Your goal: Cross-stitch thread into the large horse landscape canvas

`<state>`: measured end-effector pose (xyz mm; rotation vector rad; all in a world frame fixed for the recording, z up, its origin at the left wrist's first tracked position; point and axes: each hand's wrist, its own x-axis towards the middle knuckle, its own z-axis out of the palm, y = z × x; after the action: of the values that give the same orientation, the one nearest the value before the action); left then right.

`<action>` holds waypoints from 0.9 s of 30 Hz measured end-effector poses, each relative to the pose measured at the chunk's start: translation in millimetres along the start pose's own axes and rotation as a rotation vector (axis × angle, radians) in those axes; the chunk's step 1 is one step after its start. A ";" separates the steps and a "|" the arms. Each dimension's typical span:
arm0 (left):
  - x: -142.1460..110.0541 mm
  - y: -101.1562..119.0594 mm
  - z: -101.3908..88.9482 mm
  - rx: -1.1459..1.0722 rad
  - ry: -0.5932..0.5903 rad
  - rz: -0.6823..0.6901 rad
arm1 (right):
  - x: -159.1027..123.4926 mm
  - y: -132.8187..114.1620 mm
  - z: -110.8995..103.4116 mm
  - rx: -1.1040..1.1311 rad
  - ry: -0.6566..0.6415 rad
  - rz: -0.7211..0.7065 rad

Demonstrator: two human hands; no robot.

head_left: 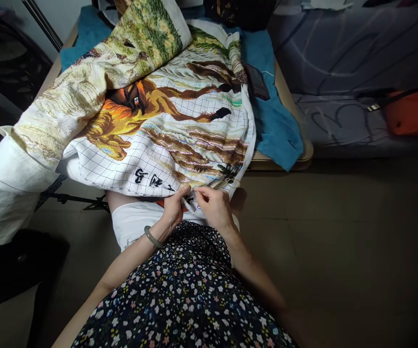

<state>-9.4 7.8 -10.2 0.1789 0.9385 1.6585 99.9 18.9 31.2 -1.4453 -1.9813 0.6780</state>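
Note:
A large cross-stitch cloth [180, 121], white with a grid and a brown, orange and green picture, hangs over the table's near edge onto my lap. My left hand [174, 208], with a green bangle at the wrist, pinches the cloth's lower edge between thumb and fingers. My right hand [214, 207] is closed just beside it, fingertips pinched at the same edge near some yellowish thread [226, 182]. Whether a needle is in those fingers is too small to tell. Black stitched characters [149, 179] sit just left of my hands.
A blue cloth [277, 125] covers the wooden table [303, 157], with a dark phone [256, 81] on it. A bed with grey bedding [339, 58] and an orange item [413, 113] lies at the right. A black stand [74, 199] rests on the tiled floor at the left.

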 end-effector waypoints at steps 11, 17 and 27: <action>0.6 -1.6 -1.3 0.016 0.006 0.001 | 1.5 -3.9 12.0 -0.148 0.039 0.014; 0.0 -2.2 -0.3 0.002 0.017 0.012 | 1.8 -3.8 6.7 -0.101 0.007 -0.002; -0.3 3.9 4.7 0.048 -0.010 -0.069 | -2.0 -1.5 20.4 0.286 0.027 0.178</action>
<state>-9.6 9.7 -4.4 0.1849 0.9668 1.5715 84.8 15.4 17.7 -1.4539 -1.6680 0.9704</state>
